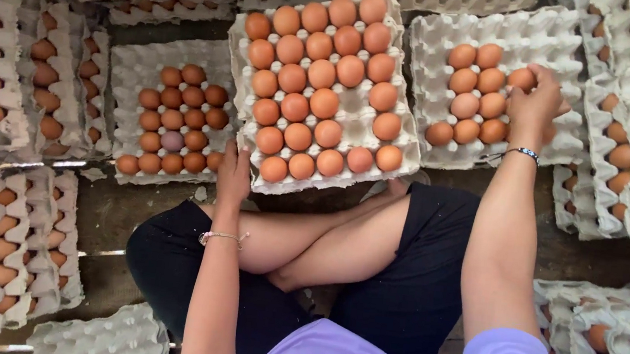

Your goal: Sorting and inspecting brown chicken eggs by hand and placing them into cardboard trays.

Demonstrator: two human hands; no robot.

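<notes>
Left hand (233,176): grip closed on the near edge of the middle tray (244,142).
Right hand (533,102): fingers closed round an egg (522,78) at the right tray (439,34).

- Two hands in view: the left hand (233,178) and the right hand (535,103).
- Two wrist bracelets, one on each arm.
- Three open egg trays lie flat in front of the knees: the centre tray (324,92), the left tray (173,115) and the right tray (496,87).
- Centre tray: about twenty-nine brown eggs.
- Left tray: about twenty-one eggs, one of them a pale egg (172,141).
- Right tray: about eleven eggs showing.
- Stacks of filled trays around the edges are too many and too overlapped to count.
</notes>
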